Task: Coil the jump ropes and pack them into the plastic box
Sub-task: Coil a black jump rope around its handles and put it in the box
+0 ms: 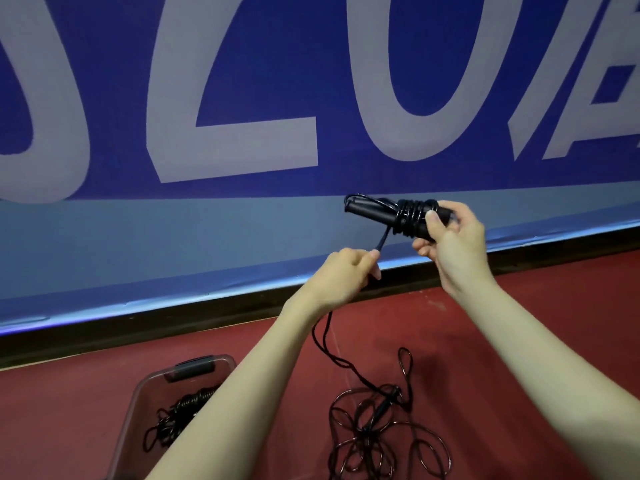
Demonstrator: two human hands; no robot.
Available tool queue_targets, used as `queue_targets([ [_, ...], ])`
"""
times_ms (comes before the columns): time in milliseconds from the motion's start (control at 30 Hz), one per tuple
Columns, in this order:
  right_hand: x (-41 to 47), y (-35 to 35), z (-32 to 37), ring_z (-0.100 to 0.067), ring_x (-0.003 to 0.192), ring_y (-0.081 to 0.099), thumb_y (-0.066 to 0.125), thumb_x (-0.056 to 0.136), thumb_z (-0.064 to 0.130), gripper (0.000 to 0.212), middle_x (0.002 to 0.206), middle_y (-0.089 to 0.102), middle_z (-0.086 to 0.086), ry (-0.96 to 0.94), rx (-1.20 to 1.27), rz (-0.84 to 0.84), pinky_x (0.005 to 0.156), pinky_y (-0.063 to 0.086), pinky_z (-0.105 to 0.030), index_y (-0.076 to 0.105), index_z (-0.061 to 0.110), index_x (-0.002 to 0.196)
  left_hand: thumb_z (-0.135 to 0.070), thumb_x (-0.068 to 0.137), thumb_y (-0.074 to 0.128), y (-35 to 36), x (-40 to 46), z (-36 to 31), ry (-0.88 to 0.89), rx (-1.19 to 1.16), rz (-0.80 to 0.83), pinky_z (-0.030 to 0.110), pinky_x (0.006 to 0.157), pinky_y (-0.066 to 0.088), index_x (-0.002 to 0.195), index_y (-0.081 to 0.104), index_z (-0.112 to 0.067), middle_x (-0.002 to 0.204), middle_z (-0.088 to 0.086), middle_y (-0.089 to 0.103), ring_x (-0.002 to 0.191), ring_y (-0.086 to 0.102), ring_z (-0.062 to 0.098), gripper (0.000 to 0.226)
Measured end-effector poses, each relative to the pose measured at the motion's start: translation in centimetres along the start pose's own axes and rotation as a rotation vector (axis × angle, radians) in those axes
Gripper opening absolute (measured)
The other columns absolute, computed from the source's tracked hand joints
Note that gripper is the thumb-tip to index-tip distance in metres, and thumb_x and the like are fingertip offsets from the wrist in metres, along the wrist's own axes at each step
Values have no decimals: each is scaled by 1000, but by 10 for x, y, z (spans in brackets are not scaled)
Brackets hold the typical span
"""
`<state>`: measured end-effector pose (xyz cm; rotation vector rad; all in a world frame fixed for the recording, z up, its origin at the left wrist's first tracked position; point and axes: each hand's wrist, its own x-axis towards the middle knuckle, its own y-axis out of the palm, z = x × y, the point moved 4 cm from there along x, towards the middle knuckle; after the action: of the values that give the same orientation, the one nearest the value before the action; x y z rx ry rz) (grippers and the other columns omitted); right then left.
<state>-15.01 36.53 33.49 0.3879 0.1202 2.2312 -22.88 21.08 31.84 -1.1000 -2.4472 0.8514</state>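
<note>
Mid-wrap: the right hand (450, 233) is clamped round the paired black handles (374, 216) of a jump rope, thumb pressing on the turns of cord (412, 216) already wound round them. Just below & left of the handles, the left hand (349, 271) pinches the free run of cord (486, 242) w/ fingers curled; that short stretch runs taut from the wound section to the pinch. From under the left wrist the loose tail (323, 341) drops to the red floor (450, 323).

Well below the handles, a second rope (374, 434) lies in an untidy tangle on the floor; the tail appears to run into that heap, so which strand belongs to which rope can't be told. Down & left of the handles sits the clear plastic box (138, 403), lid off, dark latch at its far rim, partly hidden by the left forearm; one coiled rope (183, 410) is inside already. Behind the handles stands a blue banner (242, 64) w/ large pale lettering.

Step in hand, by the look of it: winding cord round the handles, approx. halfway thru the job, w/ one rope packed & one still loose. Next move likely needs more turns laid on while the thumb keeps the wraps from springing off, then the end secured & the bundle lowered into the box.
</note>
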Motion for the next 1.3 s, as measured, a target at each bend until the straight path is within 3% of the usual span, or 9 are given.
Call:
queue_targets([
  [100, 3, -5, -4, -12, 46, 53, 52, 99, 8, 12, 88, 56, -1, -73, -162, 9, 46, 43, -24, 51, 20, 101, -37, 101, 43, 0, 1, -14, 122, 398, -13, 40, 72, 51, 91, 60, -10, 91, 9, 65, 80, 60, 29, 34],
  [333, -1, 8, 10, -16, 47, 49, 57, 95, 11, 16, 89, 61, 4, -226, -654, 343, 54, 45, -27, 56, 27, 97, -35, 95, 56, -37, -6, -27, 214, 402, -153, 32, 59, 37, 86, 65, -25, 68, -8, 54, 62, 48, 16, 16],
  [467, -9, 17, 17, -15, 46, 42, 54, 97, 4, 16, 81, 54, -3, 6, -411, 591, 43, 38, -18, 57, 20, 95, -28, 92, 62, -55, -8, -13, 239, 257, -175, 33, 67, 46, 82, 59, -18, 75, -7, 61, 72, 54, 17, 15],
  [567, -15, 17, 19, -12, 46, 38, 54, 98, 5, 10, 78, 50, -6, 121, -324, 722, 41, 32, -17, 58, 14, 99, -21, 90, 64, -58, -12, -4, 258, 132, -86, 20, 59, 36, 79, 57, -15, 73, -8, 61, 61, 43, 6, 15],
  [667, -20, 17, 16, -11, 45, 36, 55, 95, 8, 9, 79, 51, -6, 209, -195, 787, 42, 23, -20, 57, 9, 104, -23, 88, 60, -53, -15, 1, 237, -48, -26, 22, 64, 37, 77, 56, -12, 73, 1, 59, 66, 45, 9, 16],
  [767, -24, 22, 16, -11, 43, 38, 64, 80, 19, 28, 76, 53, -5, 256, -27, 801, 41, 26, -18, 55, 9, 105, -16, 98, 51, -49, -14, 4, 211, -270, -28, 17, 59, 41, 78, 53, -3, 66, -10, 59, 60, 50, 6, 24],
  [933, -26, 30, 17, -12, 44, 42, 59, 83, 16, 26, 75, 59, -4, 269, 164, 706, 41, 34, -18, 54, 9, 107, -41, 97, 44, -41, -11, 10, 139, -646, -61, 16, 50, 33, 71, 50, -20, 61, -2, 39, 53, 31, 9, 34],
  [1033, -20, 30, 14, -15, 49, 43, 60, 86, 14, 21, 87, 56, -9, 266, 241, 563, 41, 33, -18, 54, 10, 106, -19, 103, 37, -33, -5, 8, 77, -805, -74, 18, 47, 22, 67, 51, -23, 60, -5, 30, 54, 19, 10, 39],
  [1300, 0, 9, 13, -16, 49, 47, 52, 99, 7, 5, 95, 51, -16, 234, 375, 97, 42, 37, -20, 53, 9, 95, -33, 104, 37, -14, -5, -6, -19, -299, -59, 25, 50, 26, 84, 60, -12, 59, -4, 34, 49, 27, 12, 37],
])
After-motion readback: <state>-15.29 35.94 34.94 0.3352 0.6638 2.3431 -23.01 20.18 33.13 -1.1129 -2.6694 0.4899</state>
